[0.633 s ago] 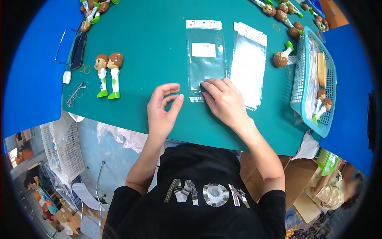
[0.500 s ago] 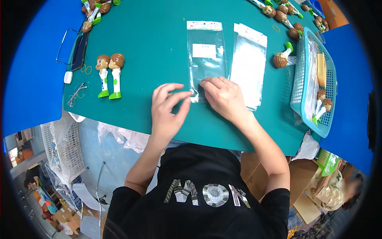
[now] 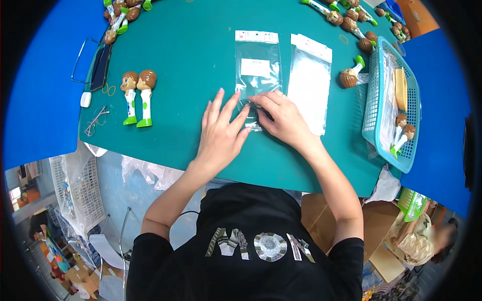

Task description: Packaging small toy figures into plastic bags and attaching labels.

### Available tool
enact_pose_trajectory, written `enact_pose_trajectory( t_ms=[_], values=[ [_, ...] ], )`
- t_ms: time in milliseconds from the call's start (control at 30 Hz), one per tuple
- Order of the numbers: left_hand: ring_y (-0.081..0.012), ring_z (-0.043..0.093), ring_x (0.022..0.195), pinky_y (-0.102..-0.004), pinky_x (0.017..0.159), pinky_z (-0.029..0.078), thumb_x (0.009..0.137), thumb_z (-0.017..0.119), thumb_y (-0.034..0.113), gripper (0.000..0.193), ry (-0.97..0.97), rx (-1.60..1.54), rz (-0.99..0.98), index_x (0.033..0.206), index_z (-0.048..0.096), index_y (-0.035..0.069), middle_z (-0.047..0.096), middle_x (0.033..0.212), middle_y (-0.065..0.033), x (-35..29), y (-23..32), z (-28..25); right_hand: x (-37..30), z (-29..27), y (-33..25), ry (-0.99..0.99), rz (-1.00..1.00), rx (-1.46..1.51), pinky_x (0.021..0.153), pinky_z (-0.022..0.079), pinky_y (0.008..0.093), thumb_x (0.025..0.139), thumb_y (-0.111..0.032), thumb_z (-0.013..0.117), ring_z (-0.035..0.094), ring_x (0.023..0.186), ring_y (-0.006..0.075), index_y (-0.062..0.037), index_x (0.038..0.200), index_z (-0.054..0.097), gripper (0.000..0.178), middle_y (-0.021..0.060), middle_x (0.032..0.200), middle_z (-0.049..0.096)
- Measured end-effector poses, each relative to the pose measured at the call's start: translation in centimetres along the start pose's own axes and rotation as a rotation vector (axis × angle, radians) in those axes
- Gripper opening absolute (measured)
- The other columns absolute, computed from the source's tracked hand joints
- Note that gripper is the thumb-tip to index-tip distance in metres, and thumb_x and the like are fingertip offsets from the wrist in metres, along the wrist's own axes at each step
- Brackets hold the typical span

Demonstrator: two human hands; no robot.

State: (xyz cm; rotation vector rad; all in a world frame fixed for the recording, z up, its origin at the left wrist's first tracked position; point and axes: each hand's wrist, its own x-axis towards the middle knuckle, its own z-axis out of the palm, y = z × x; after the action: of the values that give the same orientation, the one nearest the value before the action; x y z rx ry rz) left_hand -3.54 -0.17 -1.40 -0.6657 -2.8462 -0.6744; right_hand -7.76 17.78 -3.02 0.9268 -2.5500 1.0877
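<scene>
A clear plastic bag [image 3: 258, 50] with a white header strip and a white label lies flat on the green table. My right hand [image 3: 283, 118] pinches the film near the bag's lower end, thumb and fingers curled together. My left hand [image 3: 221, 133] is spread, its fingertips at the bag's lower left edge. Just right of that bag lies a stack of similar bags [image 3: 310, 85], looking white with glare. Two doll-shaped figures with brown hair and green feet, a left figure [image 3: 129, 98] and a right figure [image 3: 145, 98], lie side by side to my left.
A light-blue basket [image 3: 371, 110] at the right holds figures, a yellow piece [image 3: 400, 89] and clear plastic. One figure [image 3: 351, 75] lies beside it. More figures are heaped along the far edge. At the left are a phone [image 3: 101, 65], glasses [image 3: 95, 120] and rubber bands [image 3: 108, 90].
My left hand has moved forward, its fingers now stretched out towards the bag's lower left edge. My right hand stays at the lower part of the bag, and the film there is pinched up.
</scene>
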Motion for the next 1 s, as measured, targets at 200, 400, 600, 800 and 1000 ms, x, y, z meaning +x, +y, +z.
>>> enact_pose_trajectory(
  t_ms=[200, 400, 600, 800, 1000],
  values=[
    [-0.0241, 0.054, 0.088, -0.0354, 0.078, 0.044, 0.077, 0.060, 0.006, 0.019, 0.225, -0.123, 0.010, 0.094, 0.062, 0.000, 0.057, 0.114, -0.0074, 0.4, -0.4, 1.4, 0.2, 0.9, -1.4, 0.092, -0.083, -0.133, 0.063, 0.046, 0.0335, 0.067, 0.004, 0.062, 0.056, 0.072, 0.0246, -0.0038, 0.093, 0.061, 0.026, 0.0080, 0.080, 0.060],
    [-0.0309, 0.056, 0.083, -0.0387, 0.075, 0.048, 0.075, 0.056, 0.000, 0.025, 0.221, -0.258, -0.032, 0.100, 0.058, -0.001, 0.057, 0.110, -0.0133, -1.1, -1.4, 2.0, 4.8, 1.2, -5.5, 0.176, -0.129, 0.053, 0.059, 0.045, 0.0351, 0.067, -0.003, 0.064, 0.056, 0.069, 0.0251, -0.0028, 0.086, 0.060, 0.019, 0.0086, 0.074, 0.057],
    [-0.0247, 0.057, 0.103, -0.0335, 0.086, 0.046, 0.076, 0.051, -0.004, 0.031, 0.142, -0.313, -0.013, 0.106, 0.060, -0.003, 0.054, 0.121, -0.0134, -0.2, -0.8, 1.4, 11.1, 11.0, -12.4, -0.221, -0.183, -0.070, 0.059, 0.049, 0.0334, 0.068, -0.015, 0.067, 0.060, 0.074, 0.0237, -0.0050, 0.082, 0.058, 0.019, 0.0088, 0.079, 0.053],
    [-0.0261, 0.057, 0.102, -0.0337, 0.086, 0.046, 0.077, 0.051, -0.002, 0.031, 0.159, -0.420, -0.029, 0.108, 0.058, -0.003, 0.055, 0.119, -0.0124, -0.1, -1.6, 2.2, 12.2, 12.6, -11.5, -0.284, -0.149, -0.245, 0.056, 0.050, 0.0360, 0.073, -0.016, 0.066, 0.062, 0.070, 0.0241, -0.0050, 0.086, 0.059, 0.018, 0.0096, 0.076, 0.054],
    [-0.0296, 0.059, 0.093, -0.0375, 0.078, 0.049, 0.074, 0.055, -0.003, 0.033, 0.191, -0.413, -0.005, 0.106, 0.056, 0.001, 0.056, 0.111, -0.0139, -0.9, -1.3, 2.4, 6.5, 1.1, -9.4, 0.096, 0.230, 0.556, 0.065, 0.050, 0.0282, 0.081, -0.014, 0.064, 0.064, 0.075, 0.0175, -0.0015, 0.101, 0.056, 0.025, 0.0097, 0.089, 0.062]
  ],
)
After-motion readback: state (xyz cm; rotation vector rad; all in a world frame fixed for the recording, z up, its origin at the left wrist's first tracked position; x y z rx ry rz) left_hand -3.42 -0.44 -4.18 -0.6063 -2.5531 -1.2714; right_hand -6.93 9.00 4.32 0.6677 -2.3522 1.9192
